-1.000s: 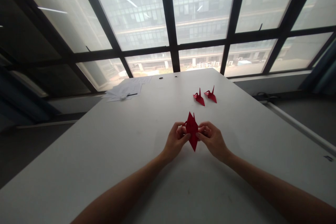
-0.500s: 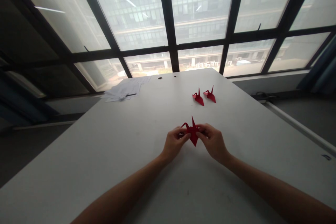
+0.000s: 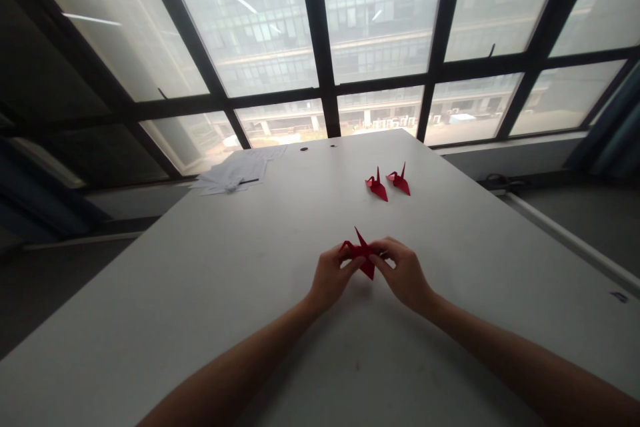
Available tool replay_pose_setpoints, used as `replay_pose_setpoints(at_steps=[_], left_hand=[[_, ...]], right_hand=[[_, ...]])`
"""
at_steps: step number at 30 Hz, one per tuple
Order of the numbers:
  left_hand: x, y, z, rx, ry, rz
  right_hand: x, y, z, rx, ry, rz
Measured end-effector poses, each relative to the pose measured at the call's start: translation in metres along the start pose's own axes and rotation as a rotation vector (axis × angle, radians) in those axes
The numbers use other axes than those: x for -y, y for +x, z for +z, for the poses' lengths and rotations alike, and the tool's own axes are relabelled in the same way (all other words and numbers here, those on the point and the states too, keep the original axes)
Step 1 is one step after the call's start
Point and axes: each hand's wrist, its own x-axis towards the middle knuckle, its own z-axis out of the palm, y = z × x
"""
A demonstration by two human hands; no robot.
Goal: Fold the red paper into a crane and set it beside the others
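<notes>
A red folded paper crane (image 3: 362,253) is held between both hands just above the white table (image 3: 210,280), near its middle. My left hand (image 3: 333,275) pinches its left side with closed fingers. My right hand (image 3: 404,272) pinches its right side the same way. A pointed tip of the crane sticks up between the hands and another point hangs below them.
Two finished red paper cranes (image 3: 377,185) (image 3: 401,181) stand side by side farther back on the table. A loose pile of white papers with a dark pen (image 3: 235,173) lies at the far left corner. Large dark-framed windows (image 3: 320,47) rise behind the table.
The red paper was a tall upright diamond; now it is flatter and lower between my hands, with its sides spread outward. Both hands have dropped slightly toward the table.
</notes>
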Motion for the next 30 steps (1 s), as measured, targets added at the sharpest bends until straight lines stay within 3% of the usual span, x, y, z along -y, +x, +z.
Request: replay_pose_setpoints(at_steps=[10,14,23,30], left_hand=[[0.000,-0.002,0.000,-0.074,-0.101,-0.067],[0.001,-0.002,0.000,-0.048,-0.127,-0.064],[-0.001,-0.002,0.002,-0.045,-0.158,-0.084],[0.012,-0.002,-0.004,0.020,-0.266,-0.128]], right_hand=[[-0.002,0.003,-0.001,0.017,0.014,0.034],[0.000,0.002,0.000,0.082,0.041,0.053],[0.006,0.002,-0.001,0.013,0.051,0.055],[0.003,0.001,-0.005,0.128,0.181,0.026]])
